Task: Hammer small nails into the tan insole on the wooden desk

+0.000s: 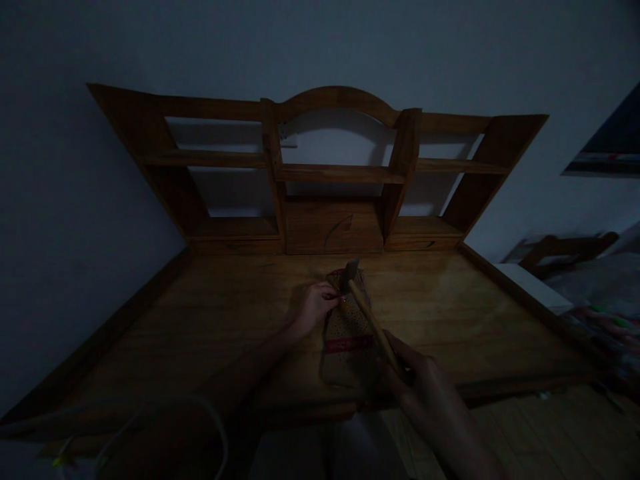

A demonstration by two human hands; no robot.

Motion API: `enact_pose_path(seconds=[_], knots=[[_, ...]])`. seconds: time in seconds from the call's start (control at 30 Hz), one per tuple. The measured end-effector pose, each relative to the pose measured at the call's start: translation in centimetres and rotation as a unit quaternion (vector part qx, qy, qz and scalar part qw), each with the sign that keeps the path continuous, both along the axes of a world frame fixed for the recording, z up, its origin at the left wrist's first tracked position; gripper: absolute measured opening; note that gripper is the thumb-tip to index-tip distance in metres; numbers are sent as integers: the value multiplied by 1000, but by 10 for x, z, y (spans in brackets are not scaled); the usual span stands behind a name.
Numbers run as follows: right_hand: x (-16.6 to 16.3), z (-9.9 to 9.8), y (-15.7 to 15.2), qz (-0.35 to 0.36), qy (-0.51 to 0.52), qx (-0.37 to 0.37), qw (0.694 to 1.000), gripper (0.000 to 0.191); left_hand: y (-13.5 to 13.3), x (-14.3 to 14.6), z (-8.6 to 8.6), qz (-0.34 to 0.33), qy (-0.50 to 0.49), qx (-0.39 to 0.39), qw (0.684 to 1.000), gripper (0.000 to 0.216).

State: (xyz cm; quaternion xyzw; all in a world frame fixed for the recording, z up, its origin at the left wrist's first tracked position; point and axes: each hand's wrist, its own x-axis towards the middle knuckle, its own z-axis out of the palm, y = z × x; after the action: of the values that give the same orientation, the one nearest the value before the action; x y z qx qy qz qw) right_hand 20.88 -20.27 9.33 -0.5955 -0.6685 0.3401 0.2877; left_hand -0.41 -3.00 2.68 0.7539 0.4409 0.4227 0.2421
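Dim wooden worktop (225, 320): right hand (420, 380) wraps its fingers round a hammer-like tool (369, 315); left hand (314, 307) narrows its fingers over a dotted pad (345, 363), their hold too dark to tell

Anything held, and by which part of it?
Right hand grips the tool by the near end of its wooden handle; left hand: can't tell.

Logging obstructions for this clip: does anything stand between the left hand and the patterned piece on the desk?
Nothing visible does. The left hand reaches over the left edge of the patterned piece; the wooden-handled tool in the right hand crosses its right side in view, beside the left fingertips.
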Motion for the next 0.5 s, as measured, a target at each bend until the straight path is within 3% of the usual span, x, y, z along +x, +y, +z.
enact_pose_path(seconds=[0.3, 0.5], knots=[[-1, -4, -2, -4, -3, -11, 1000, 52, 6, -4, -10, -9, 13, -20, 1000, 13], [8, -1, -3, -49, 150, 4, 987, 51, 0, -11, 5, -8, -23, 30, 999, 21]])
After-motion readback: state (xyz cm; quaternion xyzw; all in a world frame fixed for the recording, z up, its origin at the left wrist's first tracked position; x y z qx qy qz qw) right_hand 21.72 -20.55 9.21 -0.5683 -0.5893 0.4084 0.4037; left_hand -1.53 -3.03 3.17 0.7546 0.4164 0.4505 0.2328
